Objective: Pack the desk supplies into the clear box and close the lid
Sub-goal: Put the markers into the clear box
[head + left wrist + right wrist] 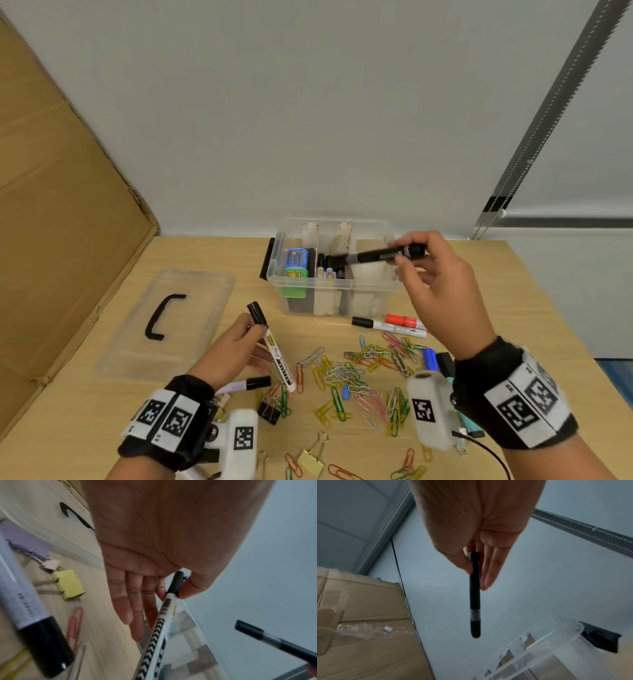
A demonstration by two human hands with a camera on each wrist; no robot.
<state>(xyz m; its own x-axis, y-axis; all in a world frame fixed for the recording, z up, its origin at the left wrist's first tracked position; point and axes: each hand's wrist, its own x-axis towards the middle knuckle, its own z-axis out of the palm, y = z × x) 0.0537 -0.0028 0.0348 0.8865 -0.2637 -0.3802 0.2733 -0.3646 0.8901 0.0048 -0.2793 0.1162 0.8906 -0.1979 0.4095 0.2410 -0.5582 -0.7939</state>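
Note:
The clear box [376, 291] stands open at the back of the table, with dividers and several markers and a green item inside. My right hand [431, 274] pinches a black pen [383, 255] [475, 595] level above the box's right half. My left hand [236, 346] [154, 561] holds a white marker with a black cap [272, 347] [164, 615] in front of the box, above the table. The clear lid [164, 322] with its black handle [162, 317] lies flat to the left.
Several coloured paper clips [359, 373] litter the table in front. Two markers [390, 323], one red-capped, lie by the box's front wall. A purple marker [245, 383] [25, 588] and binder clips [270, 411] [68, 584] lie near my left wrist. Cardboard [51, 222] lines the left side.

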